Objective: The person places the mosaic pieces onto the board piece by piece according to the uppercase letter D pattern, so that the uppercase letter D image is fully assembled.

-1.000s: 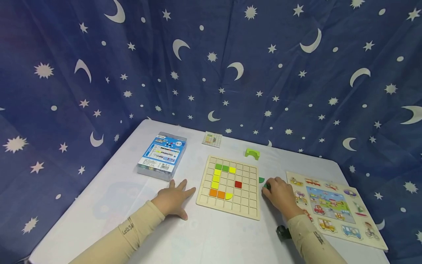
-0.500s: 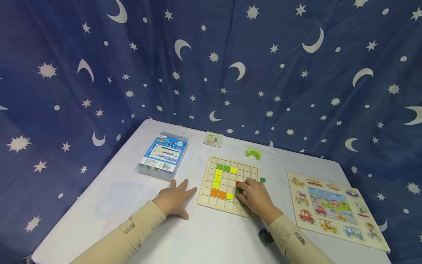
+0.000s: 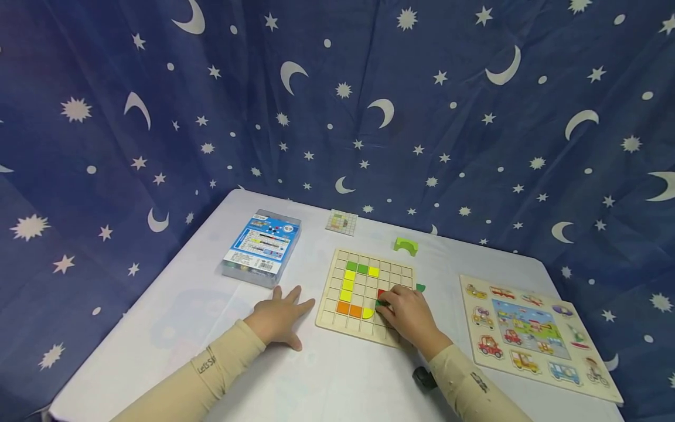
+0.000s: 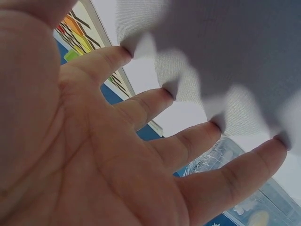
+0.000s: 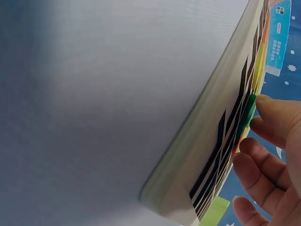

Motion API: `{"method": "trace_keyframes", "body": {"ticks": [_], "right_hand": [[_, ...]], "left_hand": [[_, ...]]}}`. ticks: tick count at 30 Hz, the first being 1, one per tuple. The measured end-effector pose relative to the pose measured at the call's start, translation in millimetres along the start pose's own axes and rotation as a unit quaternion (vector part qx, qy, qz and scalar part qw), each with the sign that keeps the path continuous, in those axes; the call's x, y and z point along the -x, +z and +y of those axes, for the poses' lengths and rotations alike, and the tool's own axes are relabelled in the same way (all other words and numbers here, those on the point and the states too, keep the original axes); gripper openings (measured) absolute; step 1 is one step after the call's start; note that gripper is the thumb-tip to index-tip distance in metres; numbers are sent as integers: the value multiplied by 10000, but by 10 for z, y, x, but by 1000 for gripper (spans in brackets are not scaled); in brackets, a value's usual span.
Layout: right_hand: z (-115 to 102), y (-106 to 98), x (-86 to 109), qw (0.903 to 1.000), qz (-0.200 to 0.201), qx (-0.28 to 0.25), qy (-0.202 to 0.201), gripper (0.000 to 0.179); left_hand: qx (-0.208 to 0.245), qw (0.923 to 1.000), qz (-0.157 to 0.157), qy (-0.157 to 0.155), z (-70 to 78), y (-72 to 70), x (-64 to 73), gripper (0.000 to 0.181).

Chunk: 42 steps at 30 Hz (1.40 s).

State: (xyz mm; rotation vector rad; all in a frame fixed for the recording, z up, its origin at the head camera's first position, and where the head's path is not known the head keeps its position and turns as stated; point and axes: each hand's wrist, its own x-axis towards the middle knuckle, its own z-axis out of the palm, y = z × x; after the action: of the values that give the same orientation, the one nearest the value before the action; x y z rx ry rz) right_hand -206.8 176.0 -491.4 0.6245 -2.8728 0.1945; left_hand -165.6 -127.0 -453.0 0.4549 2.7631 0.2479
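Note:
My right hand (image 3: 410,313) is over the wooden grid board (image 3: 328,319), pinching a green tile (image 3: 378,304) against its squares, just below a red tile (image 3: 381,292). Fingers cover most of the green tile; in the right wrist view its thin edge (image 5: 246,113) shows beside the thumb. Green, yellow and orange square tiles (image 3: 343,308) fill part of the grid on the left, with a rounded yellow tile (image 3: 368,313) at the end of the orange row. Left of the board, my left hand (image 3: 276,319) rests on the white table with fingers spread and holds nothing.
A second green tile (image 3: 420,288) lies at the board's right edge. Behind stand a light-green arch block (image 3: 405,246) and a pattern card (image 3: 341,223). A blue-labelled plastic box (image 3: 262,249) is at left, a vehicle puzzle board (image 3: 569,378) at right.
My right hand has brought the green tile from the right of the board onto the grid, below the red tile, and has stayed there over the last half second. The left hand keeps its place.

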Motion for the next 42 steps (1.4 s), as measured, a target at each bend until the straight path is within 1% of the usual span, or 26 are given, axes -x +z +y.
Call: {"method": "trace_keyframes", "body": {"ticks": [4, 12, 18, 27, 31, 34, 36, 39, 42], "right_hand": [[-14, -2, -13, 10000, -22, -1, 57, 20], [-25, -24, -21, 9993, -228, 141, 259, 21], [-23, -29, -17, 9993, -327, -4, 198, 20], [-14, -21, -20, 9998, -108, -131, -78, 20], [9, -30, -23, 9998, -60, -172, -72, 24], [82, -59, -22, 9998, 51, -159, 64, 22], [176, -77, -22, 9995, 165, -145, 220, 21], [392, -81, -23, 9981, 256, 4, 569, 18], [642, -68, -13, 9942, 121, 217, 1047, 21]], "left_hand": [[20, 10000, 4, -10, -4, 10, -9, 96], [-51, 10000, 46, 20, -15, 56, -38, 96], [-39, 10000, 56, 29, -17, 54, -26, 95], [-49, 10000, 0, -6, -4, 29, -29, 95], [-38, 10000, 3, -9, -7, 26, -31, 94], [-3, 10000, 1, -14, -4, 35, -31, 94], [10, 10000, -10, -20, -5, 43, -31, 94], [-19, 10000, -12, -35, -5, 44, -28, 95], [-37, 10000, -12, -29, -3, 35, -21, 95]]}}
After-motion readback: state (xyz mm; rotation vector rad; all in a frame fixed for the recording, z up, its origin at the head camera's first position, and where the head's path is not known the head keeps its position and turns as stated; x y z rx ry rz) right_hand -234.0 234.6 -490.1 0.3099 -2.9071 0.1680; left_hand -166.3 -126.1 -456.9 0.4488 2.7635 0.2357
